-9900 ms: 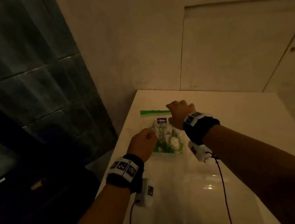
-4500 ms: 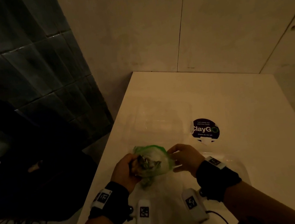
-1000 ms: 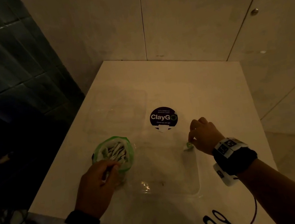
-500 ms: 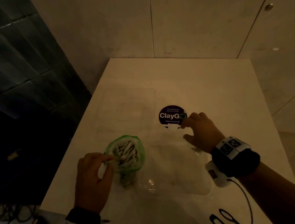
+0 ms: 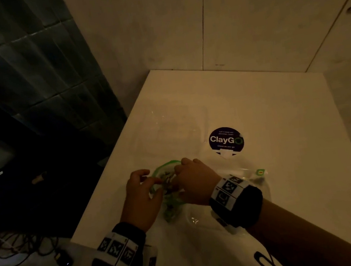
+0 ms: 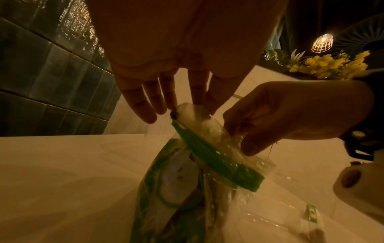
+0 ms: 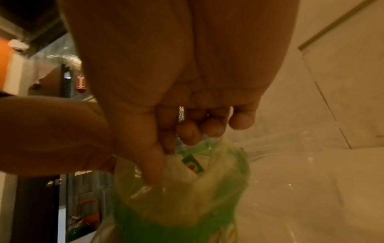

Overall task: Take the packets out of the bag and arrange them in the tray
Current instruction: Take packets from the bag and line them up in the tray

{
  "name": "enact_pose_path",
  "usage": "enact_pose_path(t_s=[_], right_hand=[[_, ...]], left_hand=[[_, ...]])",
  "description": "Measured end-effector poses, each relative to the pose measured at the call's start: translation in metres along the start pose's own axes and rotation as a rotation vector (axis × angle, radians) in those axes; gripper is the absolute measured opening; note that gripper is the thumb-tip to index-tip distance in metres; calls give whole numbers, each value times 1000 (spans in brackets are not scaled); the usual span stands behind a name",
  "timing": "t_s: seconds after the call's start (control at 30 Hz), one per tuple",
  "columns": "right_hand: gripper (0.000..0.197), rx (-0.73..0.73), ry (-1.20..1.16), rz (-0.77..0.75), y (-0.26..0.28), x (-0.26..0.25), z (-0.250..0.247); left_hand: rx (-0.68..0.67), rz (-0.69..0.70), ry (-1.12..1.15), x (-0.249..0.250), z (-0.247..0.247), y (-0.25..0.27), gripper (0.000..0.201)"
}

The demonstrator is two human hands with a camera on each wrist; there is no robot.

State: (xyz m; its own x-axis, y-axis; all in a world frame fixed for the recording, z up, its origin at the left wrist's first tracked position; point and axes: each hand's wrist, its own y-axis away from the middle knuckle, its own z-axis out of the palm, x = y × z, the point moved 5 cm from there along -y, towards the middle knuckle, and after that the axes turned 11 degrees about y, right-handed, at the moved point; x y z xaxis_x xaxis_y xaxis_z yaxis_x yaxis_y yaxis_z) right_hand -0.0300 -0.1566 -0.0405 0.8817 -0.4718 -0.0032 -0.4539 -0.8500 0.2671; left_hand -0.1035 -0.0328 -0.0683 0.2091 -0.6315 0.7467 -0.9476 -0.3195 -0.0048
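Note:
A clear zip bag (image 5: 164,172) with a green rim stands near the table's left edge, full of small white-and-green packets (image 6: 176,177). My left hand (image 5: 152,181) pinches the bag's rim (image 6: 187,108) between thumb and forefinger. My right hand (image 5: 175,183) is at the bag's mouth, with its curled thumb and fingers (image 7: 187,131) closing on a packet (image 7: 192,164) inside. To the right lies a clear plastic tray (image 5: 266,190). One packet (image 5: 260,172) lies in the tray's far right corner and also shows low in the left wrist view (image 6: 311,213).
The white table (image 5: 293,206) carries a round dark ClayGo sticker (image 5: 226,140) behind the hands. A second clear lid or tray (image 5: 176,128) lies at the far left. Walls close the back and right. Dark bags and cables (image 5: 27,243) lie on the floor left.
My right hand left a packet at the tray's far right corner and came back left to the bag's mouth. My left hand kept hold of the bag's rim.

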Motion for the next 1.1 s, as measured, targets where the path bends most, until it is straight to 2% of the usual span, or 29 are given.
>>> enact_pose_path(t_s=[0.13, 0.27, 0.37, 0.43, 0.53, 0.63, 0.8, 0.9, 1.0, 1.1], right_hand=[[27, 56, -20, 33, 4, 6, 1], [25, 178, -364, 97, 20, 17, -7], [18, 302, -638, 62, 41, 29, -17], [16, 344, -771, 53, 56, 39, -19], [21, 352, -1000, 95, 76, 54, -17], [21, 352, -1206, 112, 93, 64, -14], [14, 361, -1124, 227, 115, 85, 5], [13, 342, -1076, 301, 129, 96, 13], [21, 262, -1089, 377, 143, 106, 23], [10, 193, -945, 492, 153, 125, 38]], left_hand=[[-41, 21, -27, 4, 2, -2, 21], [-33, 105, -52, 27, -1, -1, 31], [-89, 267, 83, 59, 0, 2, 38], [-186, 291, 280, 81, 6, 5, 34], [-371, 7, 740, 94, 25, 5, 28], [-455, -161, 839, 96, 44, 5, 24], [-516, -280, 936, 104, 75, 16, 24], [-517, -336, 1005, 108, 90, 20, 17], [-474, -327, 962, 110, 102, 20, 15], [-387, -363, 917, 103, 112, 17, 6]])
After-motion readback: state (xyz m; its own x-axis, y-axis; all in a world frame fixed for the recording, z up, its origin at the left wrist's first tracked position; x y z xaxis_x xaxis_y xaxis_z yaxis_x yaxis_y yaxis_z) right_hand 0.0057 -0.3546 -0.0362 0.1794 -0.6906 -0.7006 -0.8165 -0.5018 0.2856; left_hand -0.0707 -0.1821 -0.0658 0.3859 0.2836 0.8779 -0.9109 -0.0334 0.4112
